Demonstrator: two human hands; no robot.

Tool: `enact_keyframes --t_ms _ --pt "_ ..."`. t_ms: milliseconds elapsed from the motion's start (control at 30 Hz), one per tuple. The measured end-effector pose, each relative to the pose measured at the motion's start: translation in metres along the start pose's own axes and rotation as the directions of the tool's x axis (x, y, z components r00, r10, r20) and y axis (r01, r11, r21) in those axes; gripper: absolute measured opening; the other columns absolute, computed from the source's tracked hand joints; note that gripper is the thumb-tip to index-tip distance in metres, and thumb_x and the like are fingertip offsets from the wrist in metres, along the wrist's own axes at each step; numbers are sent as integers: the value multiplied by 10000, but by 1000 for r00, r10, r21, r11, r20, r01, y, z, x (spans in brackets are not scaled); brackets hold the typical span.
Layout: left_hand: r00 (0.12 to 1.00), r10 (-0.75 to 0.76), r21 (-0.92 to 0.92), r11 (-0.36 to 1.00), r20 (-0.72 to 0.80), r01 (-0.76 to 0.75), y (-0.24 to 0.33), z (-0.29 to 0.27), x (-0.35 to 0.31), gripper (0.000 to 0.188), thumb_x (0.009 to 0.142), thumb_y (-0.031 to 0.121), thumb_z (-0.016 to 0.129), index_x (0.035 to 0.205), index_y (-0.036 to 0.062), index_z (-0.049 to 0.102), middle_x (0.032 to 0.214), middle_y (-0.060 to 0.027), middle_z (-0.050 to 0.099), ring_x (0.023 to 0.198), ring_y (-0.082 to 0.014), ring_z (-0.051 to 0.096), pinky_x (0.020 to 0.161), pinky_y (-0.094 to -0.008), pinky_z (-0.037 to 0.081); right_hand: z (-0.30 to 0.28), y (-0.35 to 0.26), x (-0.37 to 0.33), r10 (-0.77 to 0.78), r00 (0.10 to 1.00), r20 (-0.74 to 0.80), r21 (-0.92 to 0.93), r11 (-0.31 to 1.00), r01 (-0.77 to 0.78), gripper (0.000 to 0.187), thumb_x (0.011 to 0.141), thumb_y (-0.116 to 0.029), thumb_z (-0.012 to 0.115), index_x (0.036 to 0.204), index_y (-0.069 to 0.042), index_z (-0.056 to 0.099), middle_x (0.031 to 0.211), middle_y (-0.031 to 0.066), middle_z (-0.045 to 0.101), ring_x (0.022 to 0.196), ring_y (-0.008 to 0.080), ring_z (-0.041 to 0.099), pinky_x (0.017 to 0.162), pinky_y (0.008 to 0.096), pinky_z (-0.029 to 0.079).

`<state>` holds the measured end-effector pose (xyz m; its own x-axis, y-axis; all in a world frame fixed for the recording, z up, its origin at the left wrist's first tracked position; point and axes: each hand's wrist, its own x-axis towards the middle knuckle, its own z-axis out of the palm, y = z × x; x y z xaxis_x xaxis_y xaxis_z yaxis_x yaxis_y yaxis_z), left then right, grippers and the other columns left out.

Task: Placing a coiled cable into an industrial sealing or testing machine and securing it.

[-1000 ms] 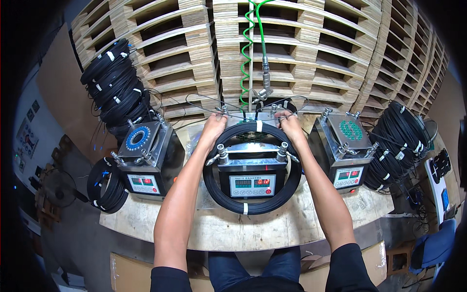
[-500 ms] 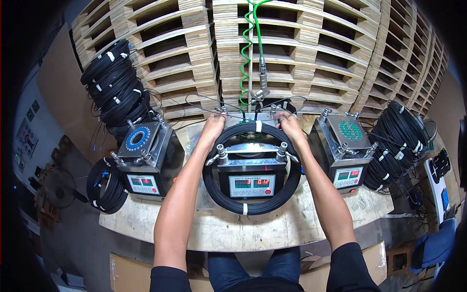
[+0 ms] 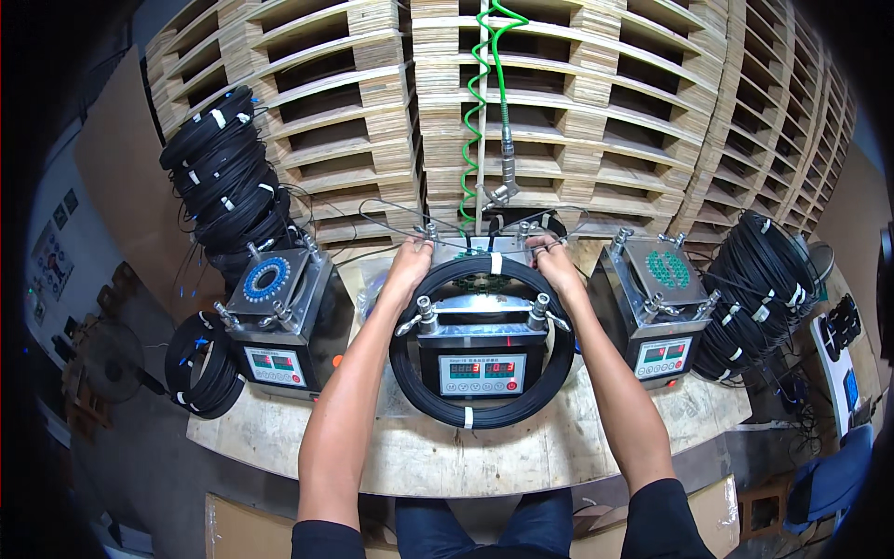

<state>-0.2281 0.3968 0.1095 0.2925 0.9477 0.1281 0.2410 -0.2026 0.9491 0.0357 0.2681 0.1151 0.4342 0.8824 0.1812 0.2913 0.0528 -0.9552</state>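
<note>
A black cable coil bound with white tape hangs around the front of the middle polishing machine. My arms reach along both sides of it to the machine's far corners. At the far left corner my left hand is closed around a metal clamp handle, its fingers partly hidden. My right hand is closed likewise at the far right corner, where a clamp post shows beside the fingers. Green connectors sit on the machine's top plate, partly behind the coil. Thin black cables loop behind both hands.
A similar machine with a ring of blue connectors stands left, another with green connectors right. Cable coils are stacked at far left and right. A green air hose hangs before wooden pallets.
The whole view has shifted slightly, so the table and machines sit a little lower. Both hands stay at the far clamps. The machines' displays show different readings.
</note>
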Motion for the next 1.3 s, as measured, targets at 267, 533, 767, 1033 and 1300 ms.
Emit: enact_keyframes --t_ms 267,533,767,1033,1300 --pt "999 -38 18 999 28 37 8 -2 -6 487 1001 322 561 1315 -47 522 1189 -248 660 1140 -325 620 986 -371 444 -2 3 4 -50 995 84 -85 995 57 263 976 -50 480 1158 -35 670 843 68 668 752 137 614 682 294 488" --pt "1000 -8 61 998 10 8 -2 0 4 434 985 206 568 1363 18 465 799 -35 602 698 -131 549 614 -294 447 -2 13 9 -231 973 27 -25 972 232 283 964 8 491 1204 -30 636 931 64 659 737 133 574 708 301 487" --pt "997 -64 -3 998 45 64 14 -3 -12 481 956 191 597 1391 43 455 903 -74 624 716 -135 564 633 -291 470 -2 -5 -4 -21 999 41 -1 1000 21 272 993 -30 489 1228 -33 625 891 57 638 711 120 575 669 288 477" --pt "993 -99 -29 994 69 101 27 -3 -18 463 950 196 608 1357 19 478 906 -72 625 748 -133 560 660 -296 476 -5 0 -2 -125 990 61 -51 990 128 262 983 -29 502 1208 -28 637 1039 77 679 789 134 589 718 293 489" --pt "992 -96 -23 995 77 98 31 1 -20 410 941 210 631 1277 -7 541 952 -75 648 808 -141 568 747 -287 476 -11 0 -2 -31 996 89 57 998 26 321 953 3 493 1225 -46 656 978 42 666 823 106 576 741 257 467"
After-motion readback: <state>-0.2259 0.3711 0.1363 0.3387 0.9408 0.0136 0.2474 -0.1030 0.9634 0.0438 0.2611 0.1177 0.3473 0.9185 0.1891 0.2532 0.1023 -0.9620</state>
